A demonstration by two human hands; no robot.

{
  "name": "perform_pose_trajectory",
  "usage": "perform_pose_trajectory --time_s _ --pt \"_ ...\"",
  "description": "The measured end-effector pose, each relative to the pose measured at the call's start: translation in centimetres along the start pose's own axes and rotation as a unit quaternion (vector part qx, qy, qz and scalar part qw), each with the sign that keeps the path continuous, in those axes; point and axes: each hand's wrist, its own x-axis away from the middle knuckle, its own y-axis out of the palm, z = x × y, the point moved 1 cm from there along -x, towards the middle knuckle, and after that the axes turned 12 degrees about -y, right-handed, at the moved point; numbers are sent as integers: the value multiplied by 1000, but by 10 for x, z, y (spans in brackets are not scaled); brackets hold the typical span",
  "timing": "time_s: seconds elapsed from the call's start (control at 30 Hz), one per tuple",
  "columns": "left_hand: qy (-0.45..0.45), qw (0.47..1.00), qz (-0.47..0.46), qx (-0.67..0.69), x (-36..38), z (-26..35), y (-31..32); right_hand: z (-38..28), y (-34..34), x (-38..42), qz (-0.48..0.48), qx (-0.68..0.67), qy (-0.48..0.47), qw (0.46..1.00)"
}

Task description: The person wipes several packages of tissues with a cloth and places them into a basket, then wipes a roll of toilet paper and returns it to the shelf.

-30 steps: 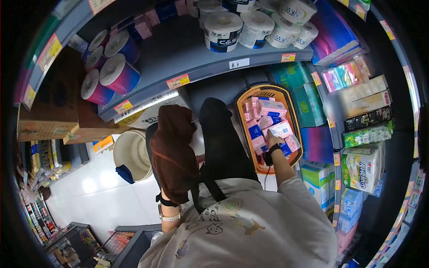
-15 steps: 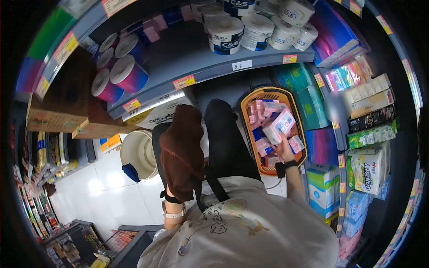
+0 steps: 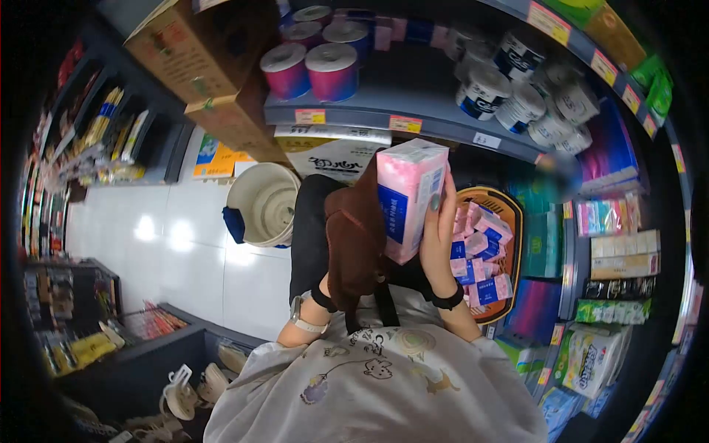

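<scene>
Your right hand [image 3: 439, 249] is clasping a pink tissue pack [image 3: 401, 199] just left of the orange basket [image 3: 516, 247], its fingers lying along the pack's side, probably to keep the tall shape from tipping. Farther left of the basket, the brown cloth [image 3: 353, 255] is covering your left hand, so I cannot tell its grip. Smaller-looking packs [image 3: 491, 290] are lying jumbled inside the basket, likely placed for right-hand reach.

Glossy plastic-wrapped tissue pack [image 3: 402, 210], matt cloth [image 3: 350, 251]
</scene>
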Motion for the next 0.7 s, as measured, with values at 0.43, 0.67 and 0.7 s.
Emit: perform_pose_trajectory --time_s 0.43,0.67,0.7 --pt "102 993 27 -57 8 60 -17 -40 18 52 -98 -88 100 986" --pt "127 989 -78 -18 14 43 -1 -34 -9 -6 76 -108 75 988" --pt "126 988 -89 -15 14 38 3 -31 -10 -12 110 -151 107 977"
